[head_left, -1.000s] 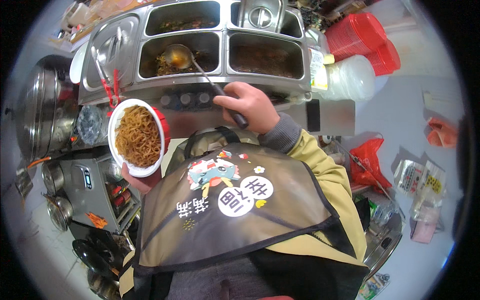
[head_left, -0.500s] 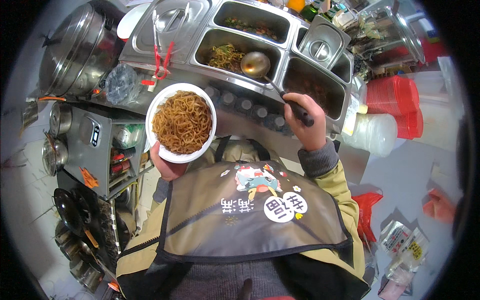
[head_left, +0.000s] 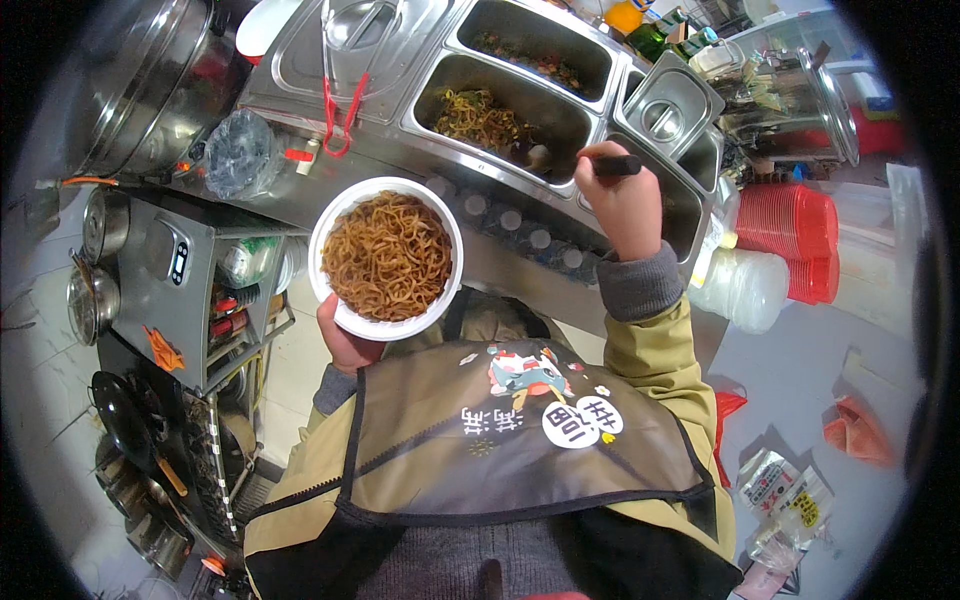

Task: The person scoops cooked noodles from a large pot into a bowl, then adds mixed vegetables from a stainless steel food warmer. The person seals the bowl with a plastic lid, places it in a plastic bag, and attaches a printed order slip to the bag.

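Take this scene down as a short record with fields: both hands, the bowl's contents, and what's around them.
Left hand: holding a round white bowl
Bowl contents: brown noodles
Right hand: gripping a black utensil handle, its working end unclear
Nearby pan: rectangular steel pan, holding yellowish-green food
On the flat steel lid: red-handled metal tongs
Beyond right hand: stacked red plastic containers

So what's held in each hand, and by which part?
Left hand: bowl, by its near-left side. Right hand: ladle, by its dark handle.
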Demonstrator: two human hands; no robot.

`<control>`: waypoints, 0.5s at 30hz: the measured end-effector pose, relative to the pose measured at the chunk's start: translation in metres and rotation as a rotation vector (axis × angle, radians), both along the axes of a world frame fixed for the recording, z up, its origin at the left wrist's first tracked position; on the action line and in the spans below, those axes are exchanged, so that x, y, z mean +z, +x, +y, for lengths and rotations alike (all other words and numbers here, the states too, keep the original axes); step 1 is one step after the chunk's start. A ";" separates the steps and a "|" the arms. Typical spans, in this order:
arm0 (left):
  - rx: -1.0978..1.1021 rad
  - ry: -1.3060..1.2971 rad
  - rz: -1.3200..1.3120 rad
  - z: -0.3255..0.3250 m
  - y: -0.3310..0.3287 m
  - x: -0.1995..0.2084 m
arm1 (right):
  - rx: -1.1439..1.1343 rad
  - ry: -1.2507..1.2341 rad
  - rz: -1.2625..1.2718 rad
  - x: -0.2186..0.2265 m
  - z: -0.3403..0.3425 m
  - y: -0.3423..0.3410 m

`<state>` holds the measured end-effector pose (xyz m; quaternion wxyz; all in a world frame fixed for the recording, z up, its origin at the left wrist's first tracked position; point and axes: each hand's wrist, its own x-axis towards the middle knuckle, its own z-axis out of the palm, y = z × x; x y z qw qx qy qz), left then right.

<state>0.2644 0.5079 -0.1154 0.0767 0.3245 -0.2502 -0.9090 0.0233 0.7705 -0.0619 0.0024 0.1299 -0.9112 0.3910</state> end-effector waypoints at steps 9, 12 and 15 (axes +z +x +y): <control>-0.076 -0.054 0.047 0.002 -0.011 0.010 | -0.034 -0.164 -0.222 -0.004 0.007 0.011; -0.106 -0.019 0.044 -0.001 -0.016 0.015 | -0.063 -0.146 -0.155 -0.003 0.005 0.024; -0.148 0.072 0.048 -0.005 -0.021 0.021 | -0.140 -0.344 -0.179 0.014 0.013 0.045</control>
